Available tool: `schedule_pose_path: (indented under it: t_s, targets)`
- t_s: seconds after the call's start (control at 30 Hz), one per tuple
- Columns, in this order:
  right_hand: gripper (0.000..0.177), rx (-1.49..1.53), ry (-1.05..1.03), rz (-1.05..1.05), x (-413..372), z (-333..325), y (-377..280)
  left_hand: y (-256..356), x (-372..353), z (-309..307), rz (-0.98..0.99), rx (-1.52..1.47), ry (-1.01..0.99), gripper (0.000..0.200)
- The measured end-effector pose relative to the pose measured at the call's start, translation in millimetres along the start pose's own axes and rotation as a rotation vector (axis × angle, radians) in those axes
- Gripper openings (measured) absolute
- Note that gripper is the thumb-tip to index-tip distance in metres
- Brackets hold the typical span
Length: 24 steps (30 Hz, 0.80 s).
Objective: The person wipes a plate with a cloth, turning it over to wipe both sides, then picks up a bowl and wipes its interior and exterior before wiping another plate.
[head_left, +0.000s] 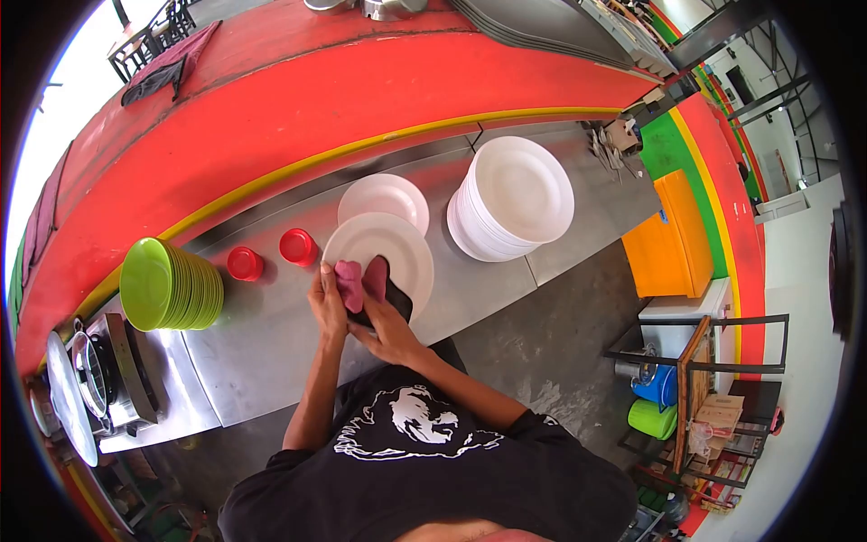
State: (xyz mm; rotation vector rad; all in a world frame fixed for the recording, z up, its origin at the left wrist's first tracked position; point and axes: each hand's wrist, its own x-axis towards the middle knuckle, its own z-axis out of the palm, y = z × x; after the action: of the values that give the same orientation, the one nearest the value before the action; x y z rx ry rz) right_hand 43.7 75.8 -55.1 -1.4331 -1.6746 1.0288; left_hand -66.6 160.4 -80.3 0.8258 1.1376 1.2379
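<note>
My left hand presses a pink cloth onto a white plate held tilted over the steel counter. Gripping the plate's near edge is my right hand, with a dark patch beside its fingers that I cannot identify. Both hands touch at the cloth. A second white plate lies just behind, and a tall stack of white plates stands to the right.
Two red cups and a stack of green plates sit to the left. Steel pots are at the far left, cutlery at the counter's far right. An orange bin stands beyond it.
</note>
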Motion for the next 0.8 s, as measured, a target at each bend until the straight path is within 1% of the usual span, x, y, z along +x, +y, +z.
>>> schedule_pose_path:
  t_s: [0.1, 0.13, 0.23, 0.27, 0.37, 0.4, 0.5, 0.53, 0.63, 0.67, 0.73, 0.77, 0.8]
  targets:
    - [0.076, -0.101, 0.022, -0.074, -21.5, 7.5, -5.2, 5.3, 10.4, -18.7, -0.036, 0.089, -0.006, 0.045]
    - [0.072, -0.076, 0.035, -0.065, -22.7, 7.6, -5.9, 7.0, 10.0, -18.6, -0.035, 0.105, -0.015, 0.045]
    - [0.071, 0.052, 0.319, -0.177, -2.0, 12.4, -7.7, 11.7, -1.8, -8.1, -0.077, 0.112, -0.093, 0.045]
    - [0.07, -0.026, 0.312, -0.18, 5.8, 6.5, -6.1, 13.7, -7.3, -0.5, -0.098, 0.105, -0.128, 0.045]
    - [0.068, -0.253, 0.288, -0.178, 32.3, -12.9, -0.3, 30.6, -19.0, 16.0, 0.138, 0.197, -0.159, 0.046]
    - [0.068, -0.297, 0.296, -0.156, 37.4, -20.1, -0.1, 41.4, -19.5, 16.3, 0.166, 0.282, -0.139, 0.048]
    - [0.069, -0.342, 0.471, -0.138, 45.6, -35.6, 8.8, 57.2, -17.4, 5.1, 0.044, 0.282, -0.069, 0.049]
    - [0.073, -0.415, 0.451, -0.077, 40.6, -38.3, 8.9, 58.3, -14.4, 4.2, 0.118, 0.277, -0.015, 0.049]
    - [0.079, -0.385, 0.322, -0.03, 8.1, -31.0, 6.7, 67.7, -12.8, 6.0, 0.205, 0.133, 0.076, 0.05]
    - [0.082, -0.308, 0.301, -0.096, -0.3, -23.0, 7.2, 66.5, -11.0, 5.8, 0.206, 0.14, 0.082, 0.05]
    - [0.08, -0.205, 0.269, -0.172, -9.4, -6.4, -6.0, 61.5, -10.9, 6.4, 0.202, 0.149, 0.093, 0.05]
    - [0.08, -0.153, 0.255, -0.208, -9.5, 0.9, -13.7, 59.9, -13.5, 8.8, 0.161, 0.129, 0.058, 0.05]
    - [0.076, -0.072, 0.237, -0.196, -5.4, 4.8, -25.3, 60.0, -17.2, 14.1, 0.121, 0.108, 0.021, 0.05]
